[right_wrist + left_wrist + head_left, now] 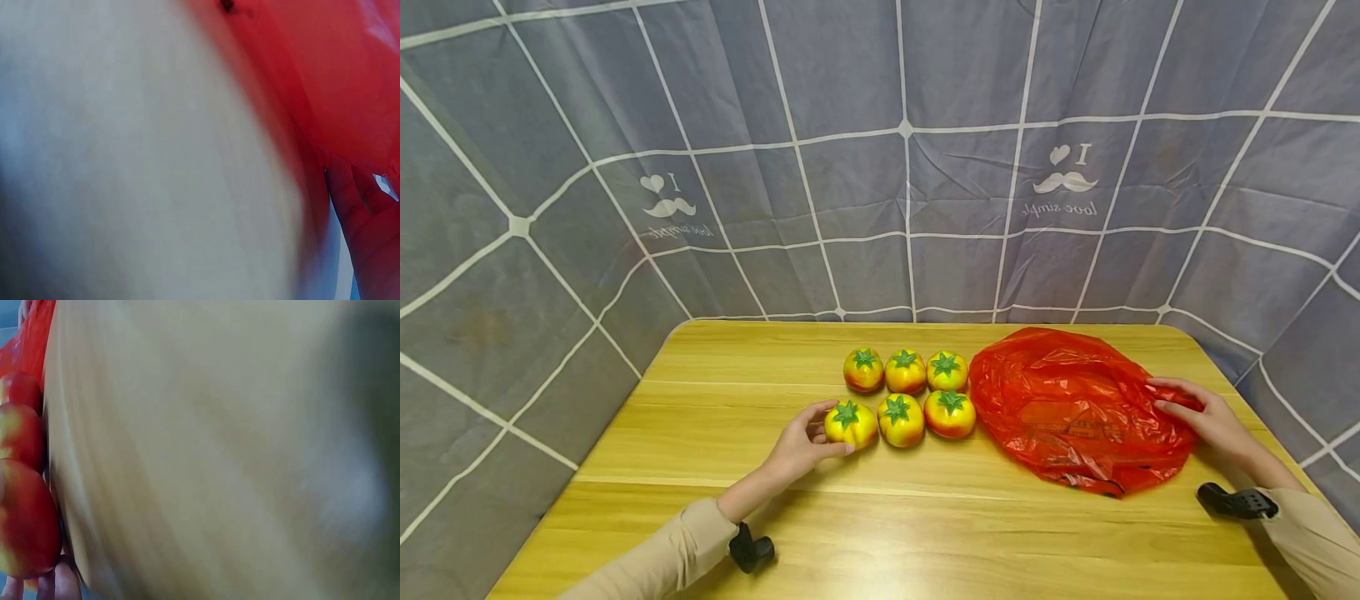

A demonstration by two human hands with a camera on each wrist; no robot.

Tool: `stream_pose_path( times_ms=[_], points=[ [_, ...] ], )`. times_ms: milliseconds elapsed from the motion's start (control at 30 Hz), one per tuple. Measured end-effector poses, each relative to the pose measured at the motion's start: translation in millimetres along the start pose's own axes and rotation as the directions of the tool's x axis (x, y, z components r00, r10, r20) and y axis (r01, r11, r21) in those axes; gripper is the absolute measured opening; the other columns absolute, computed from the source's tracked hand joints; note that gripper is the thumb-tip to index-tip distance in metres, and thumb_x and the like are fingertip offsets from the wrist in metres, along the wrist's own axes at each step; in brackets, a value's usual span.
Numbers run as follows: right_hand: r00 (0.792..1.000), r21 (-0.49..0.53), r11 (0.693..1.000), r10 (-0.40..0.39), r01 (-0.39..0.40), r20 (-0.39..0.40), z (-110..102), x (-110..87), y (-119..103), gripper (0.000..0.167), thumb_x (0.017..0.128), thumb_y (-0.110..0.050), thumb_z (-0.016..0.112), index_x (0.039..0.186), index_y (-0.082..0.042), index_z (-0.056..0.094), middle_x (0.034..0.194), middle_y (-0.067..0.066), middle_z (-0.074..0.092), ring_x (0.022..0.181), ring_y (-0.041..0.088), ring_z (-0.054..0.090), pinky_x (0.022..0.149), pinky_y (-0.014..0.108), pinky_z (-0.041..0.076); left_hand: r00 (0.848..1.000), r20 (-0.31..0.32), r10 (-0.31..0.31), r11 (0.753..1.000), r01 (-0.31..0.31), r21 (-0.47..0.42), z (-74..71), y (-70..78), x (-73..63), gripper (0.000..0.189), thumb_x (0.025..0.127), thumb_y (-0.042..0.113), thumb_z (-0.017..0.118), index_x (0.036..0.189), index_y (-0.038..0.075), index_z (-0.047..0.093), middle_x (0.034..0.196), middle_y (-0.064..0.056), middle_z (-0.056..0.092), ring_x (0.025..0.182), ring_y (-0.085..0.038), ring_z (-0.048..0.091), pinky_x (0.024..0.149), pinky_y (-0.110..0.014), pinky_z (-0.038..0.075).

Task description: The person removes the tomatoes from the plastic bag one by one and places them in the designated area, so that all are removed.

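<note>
My left hand (796, 446) holds the front-left tomato (852, 427), fingers around its far side and thumb at its near side. This tomato is yellow and red with a green, star-shaped leafy top, and it stands at the end of the front row. In the left wrist view, fingertips (65, 581) show against its red side. Right beside it are a middle tomato (901, 422) and a right tomato (950, 414). On the right, my right hand (1217, 425) grips the edge of a crumpled red plastic bag (1075, 400). The bag's film partly covers that hand in the right wrist view.
Behind the front row is a back row with a left tomato (863, 372), a middle tomato (906, 372) and a right tomato (947, 372). The bag lies close to their right. Beyond the wooden table (880, 517) hangs a grey curtain (850, 192) with white lines.
</note>
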State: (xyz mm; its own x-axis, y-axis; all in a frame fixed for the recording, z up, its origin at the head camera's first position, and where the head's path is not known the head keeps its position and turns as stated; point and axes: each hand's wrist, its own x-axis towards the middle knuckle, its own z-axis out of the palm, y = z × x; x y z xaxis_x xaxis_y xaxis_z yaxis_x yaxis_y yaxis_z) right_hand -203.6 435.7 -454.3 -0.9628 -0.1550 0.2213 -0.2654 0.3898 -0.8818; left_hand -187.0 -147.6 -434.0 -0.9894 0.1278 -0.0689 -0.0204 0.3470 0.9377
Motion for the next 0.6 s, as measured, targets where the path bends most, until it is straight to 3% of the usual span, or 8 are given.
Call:
stream_pose_path(
  times_ms=[200,333,600],
  points=[
    [1.000,-0.043,0.999,-0.016,0.016,-0.009,-1.0,-0.9,0.6,0.038,0.093,0.002,0.056,0.123,-0.020,0.063,0.102,-0.032,0.064,0.067,-0.002,0.062,0.053,0.018,0.051,0.997,0.076,0.031,0.999,-0.030,-0.025,-6.4,-0.4,7.6,0.070,0.078,0.001,0.076,0.138,-0.006,0.041,0.134,-0.027,0.050,0.118,-0.035,0.055,0.100,-0.038,0.048],
    [1.000,-0.047,0.999,-0.021,0.020,-0.011,-1.3,-2.7,0.6,0.037,0.092,0.002,0.056,0.123,-0.018,0.063,0.103,-0.032,0.064,0.067,-0.003,0.062,0.053,0.018,0.051,0.986,0.149,0.073,0.997,-0.068,-0.035,-11.0,-1.5,13.6,0.070,0.083,-0.002,0.071,0.141,-0.010,0.034,0.141,-0.032,0.043,0.129,-0.042,0.046,0.105,-0.042,0.043],
    [0.999,-0.001,0.999,-0.045,0.045,-0.015,-2.6,1.3,-1.1,0.040,0.092,0.006,0.055,0.124,-0.017,0.062,0.105,-0.030,0.065,0.071,-0.003,0.064,0.055,0.017,0.052,0.967,0.235,0.093,0.995,-0.099,0.014,-16.6,-1.4,17.5,0.069,0.091,0.001,0.061,0.147,-0.009,0.023,0.150,-0.031,0.029,0.136,-0.044,0.037,0.110,-0.048,0.036]
  ],
)
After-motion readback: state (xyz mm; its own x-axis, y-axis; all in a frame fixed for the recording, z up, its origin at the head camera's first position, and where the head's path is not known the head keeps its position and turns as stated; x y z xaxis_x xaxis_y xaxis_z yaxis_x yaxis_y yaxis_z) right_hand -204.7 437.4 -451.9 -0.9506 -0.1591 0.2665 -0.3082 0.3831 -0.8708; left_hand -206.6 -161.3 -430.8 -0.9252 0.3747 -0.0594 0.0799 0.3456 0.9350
